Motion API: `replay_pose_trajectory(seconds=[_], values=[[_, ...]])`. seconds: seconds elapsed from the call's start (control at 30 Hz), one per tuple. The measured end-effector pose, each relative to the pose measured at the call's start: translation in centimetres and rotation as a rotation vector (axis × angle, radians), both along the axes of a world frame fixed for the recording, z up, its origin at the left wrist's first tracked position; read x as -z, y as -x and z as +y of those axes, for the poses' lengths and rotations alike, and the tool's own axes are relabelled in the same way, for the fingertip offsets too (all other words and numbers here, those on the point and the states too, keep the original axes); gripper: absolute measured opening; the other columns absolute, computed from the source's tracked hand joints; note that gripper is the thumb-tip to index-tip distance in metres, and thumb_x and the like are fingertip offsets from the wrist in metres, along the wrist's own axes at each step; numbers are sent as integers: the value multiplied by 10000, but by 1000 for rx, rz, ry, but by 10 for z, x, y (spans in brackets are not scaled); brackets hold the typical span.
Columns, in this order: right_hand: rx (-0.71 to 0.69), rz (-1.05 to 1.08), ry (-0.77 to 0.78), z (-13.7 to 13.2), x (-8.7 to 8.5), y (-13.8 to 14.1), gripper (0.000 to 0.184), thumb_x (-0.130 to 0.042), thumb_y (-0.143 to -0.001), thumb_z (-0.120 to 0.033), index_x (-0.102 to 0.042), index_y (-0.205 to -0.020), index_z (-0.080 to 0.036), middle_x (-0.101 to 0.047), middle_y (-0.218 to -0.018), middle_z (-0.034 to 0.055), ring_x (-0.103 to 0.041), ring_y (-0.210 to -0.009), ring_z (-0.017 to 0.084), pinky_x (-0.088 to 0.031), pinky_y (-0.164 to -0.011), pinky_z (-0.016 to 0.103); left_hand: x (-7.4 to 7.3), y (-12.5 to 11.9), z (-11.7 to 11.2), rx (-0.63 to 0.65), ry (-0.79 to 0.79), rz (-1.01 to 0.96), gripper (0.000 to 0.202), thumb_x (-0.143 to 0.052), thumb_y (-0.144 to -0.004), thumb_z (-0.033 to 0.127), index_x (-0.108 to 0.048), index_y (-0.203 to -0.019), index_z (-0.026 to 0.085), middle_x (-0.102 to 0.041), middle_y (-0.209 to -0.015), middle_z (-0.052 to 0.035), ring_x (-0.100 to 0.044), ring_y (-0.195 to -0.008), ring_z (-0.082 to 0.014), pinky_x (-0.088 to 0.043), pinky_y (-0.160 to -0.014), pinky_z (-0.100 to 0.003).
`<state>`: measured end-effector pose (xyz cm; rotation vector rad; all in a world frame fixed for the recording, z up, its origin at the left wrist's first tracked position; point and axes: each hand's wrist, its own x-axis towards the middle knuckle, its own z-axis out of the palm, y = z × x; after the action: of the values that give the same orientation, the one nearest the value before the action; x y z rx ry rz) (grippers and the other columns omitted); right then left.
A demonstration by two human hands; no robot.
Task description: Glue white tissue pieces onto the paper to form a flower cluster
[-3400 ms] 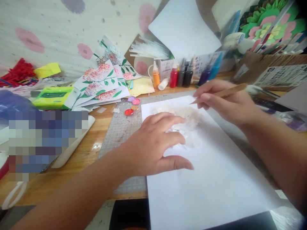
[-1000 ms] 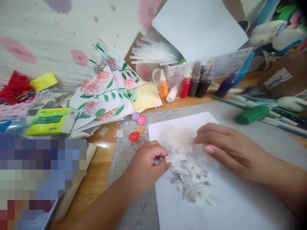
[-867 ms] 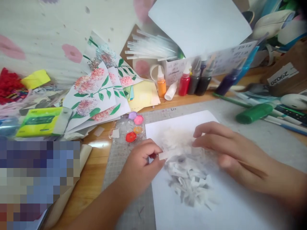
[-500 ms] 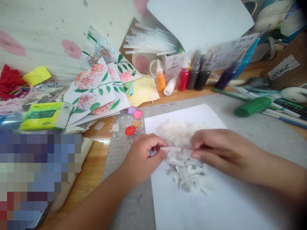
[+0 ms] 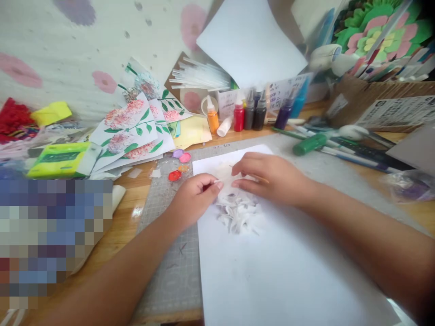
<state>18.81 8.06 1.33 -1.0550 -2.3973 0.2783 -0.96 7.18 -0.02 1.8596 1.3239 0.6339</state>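
Note:
My left hand (image 5: 195,197) is pinched, thumb against forefinger, at the end of a thin white strip that barely shows against the white behind it. To its right, my right hand (image 5: 272,176) hovers over the pile with thumb and curled fingers apart; nothing shows between them. Partly under my hands is a fluffy white heap (image 5: 224,172). Closer to me lies a cluster of curled white paper strips (image 5: 239,217). Both rest on a large white sheet (image 5: 258,271).
A grey cutting mat (image 5: 166,267) lies under the sheet. Left stand open paint pots (image 5: 175,175), flower pictures (image 5: 129,131) and a yellow-green packet (image 5: 59,160). Behind are paint bottles (image 5: 239,117). A green marker (image 5: 309,145) and brushes lie right, near a cardboard box (image 5: 360,102).
The view has shifted, showing more of the right side. My right hand's fingers have spread from their earlier pinch on the white strip. My left hand stays pinched.

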Motion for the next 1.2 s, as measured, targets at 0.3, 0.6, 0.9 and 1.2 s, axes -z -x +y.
replay_pose_trajectory(seconds=[0.3, 0.6, 0.9, 1.2], values=[[-146, -231, -214, 1, 0, -7, 249, -441, -792, -179, -659, -894, -246, -467, -1187, 76, -482, -915, 201, -377, -726, 335, 6, 14, 10, -310, -273, -338, 213, -507, -767, 320, -484, -612, 176, -449, -592, 36, -407, -564, -98, -328, -527, -214], [-188, -379, -136, -4, -2, 2, 225, -444, -774, -158, -653, -780, -239, -550, -1099, 31, -515, -665, 151, -352, -678, 332, 5, 12, 4, -230, -171, -305, 257, -499, -793, 333, -444, -600, 171, -360, -574, 44, -342, -543, -89, -279, -491, -215], [-159, -398, -85, -6, -5, 5, 190, -397, -813, -169, -583, -778, -179, -574, -1004, 40, -540, -721, 155, -347, -599, 281, 1, 9, 2, -185, -110, -240, 301, -490, -800, 343, -401, -574, 164, -312, -521, 51, -305, -503, -78, -253, -464, -206], [-125, -272, -37, 0, -2, 2, 176, -397, -829, -214, -565, -794, -174, -592, -848, 36, -544, -711, 132, -358, -592, 241, 6, 11, 6, -185, -108, -196, 279, -477, -797, 344, -426, -589, 166, -369, -537, 48, -359, -544, -85, -287, -508, -207]])
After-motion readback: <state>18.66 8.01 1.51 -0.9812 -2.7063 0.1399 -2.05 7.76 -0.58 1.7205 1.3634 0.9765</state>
